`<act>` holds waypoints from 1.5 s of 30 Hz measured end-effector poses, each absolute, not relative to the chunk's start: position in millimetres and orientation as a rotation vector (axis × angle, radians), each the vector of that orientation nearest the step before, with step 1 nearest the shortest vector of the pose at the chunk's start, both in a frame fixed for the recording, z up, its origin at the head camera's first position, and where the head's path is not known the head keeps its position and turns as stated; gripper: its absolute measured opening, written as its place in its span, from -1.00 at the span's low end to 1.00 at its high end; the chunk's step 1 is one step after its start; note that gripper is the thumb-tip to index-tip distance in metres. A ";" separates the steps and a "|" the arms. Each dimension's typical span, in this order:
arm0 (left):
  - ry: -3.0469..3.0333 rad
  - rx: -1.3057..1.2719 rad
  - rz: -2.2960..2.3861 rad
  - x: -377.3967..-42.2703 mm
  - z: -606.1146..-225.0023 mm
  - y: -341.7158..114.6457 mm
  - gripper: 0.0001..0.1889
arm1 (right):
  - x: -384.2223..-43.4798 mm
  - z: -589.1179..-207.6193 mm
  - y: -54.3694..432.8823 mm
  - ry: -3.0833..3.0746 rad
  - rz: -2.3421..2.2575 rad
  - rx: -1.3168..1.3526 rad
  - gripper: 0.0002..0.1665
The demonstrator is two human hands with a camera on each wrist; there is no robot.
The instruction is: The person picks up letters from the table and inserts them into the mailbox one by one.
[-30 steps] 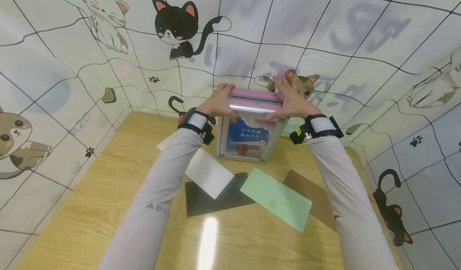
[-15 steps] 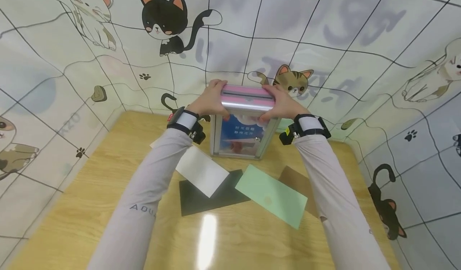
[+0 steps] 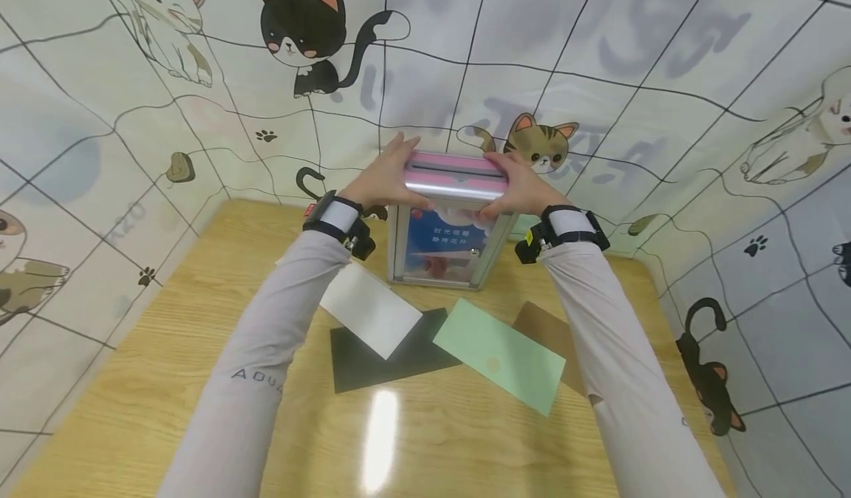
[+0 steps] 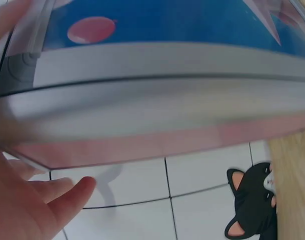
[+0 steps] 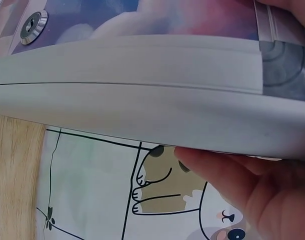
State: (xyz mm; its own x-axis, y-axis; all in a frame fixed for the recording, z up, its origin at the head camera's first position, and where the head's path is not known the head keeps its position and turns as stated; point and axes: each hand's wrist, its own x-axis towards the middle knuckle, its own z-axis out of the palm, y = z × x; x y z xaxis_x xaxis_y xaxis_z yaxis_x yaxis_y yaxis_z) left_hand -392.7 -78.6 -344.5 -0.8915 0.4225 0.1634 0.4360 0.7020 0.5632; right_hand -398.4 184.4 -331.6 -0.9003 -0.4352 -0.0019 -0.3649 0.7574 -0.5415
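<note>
Cat-print wall (image 3: 432,47): rose behind the left hand (image 3: 385,176) and the right hand (image 3: 523,186), ruled with dark, wavy grid lines.
Wooden table (image 3: 459,446): spread below both hands and toward the body, a bright glare streak on it.
Pale sleeves (image 3: 266,350): ran from the hands back toward the body, with lettering along the left one.
Pink-topped box (image 3: 445,250): stood upright on the table between the two hands, its silver-framed blue picture panel facing the body.
Black paper piece (image 3: 392,372): lay flat below the left hand, nearer the body.
Green paper piece (image 3: 501,357): lay below the right hand, nearer the body.
White paper piece (image 3: 368,309): lay just below the left hand, partly over the black one.
Brown paper piece (image 3: 548,328): lay below the right hand, partly under the green one.
Left hand: grasped the box's upper left end, thumb in front, fingers reaching behind.
Right hand: grasped the upper right end likewise.
Slot (image 3: 455,170): ran along the pink top from one hand toward the other.
Black wrist devices (image 3: 361,240): sat strapped just behind each hand.
Round lock (image 5: 33,26): sat on the front panel, below the right hand's thumb.
</note>
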 end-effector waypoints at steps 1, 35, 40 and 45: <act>-2.866 -0.726 -0.957 -393.0 -344.5 -81.2 0.25 | -398.9 -331.8 184.1 2.824 -0.830 -0.645 0.25; -3.114 -0.322 -0.994 -359.7 -452.0 -179.4 0.35 | -403.3 -331.8 184.9 2.853 -0.829 -0.645 0.24; -3.149 -0.300 -0.972 -353.0 -475.8 -184.6 0.36 | -401.0 -331.1 182.9 2.850 -0.840 -0.634 0.25; -3.196 -0.237 -0.920 -346.3 -493.6 -182.0 0.35 | -397.7 -328.8 182.4 2.843 -0.850 -0.617 0.25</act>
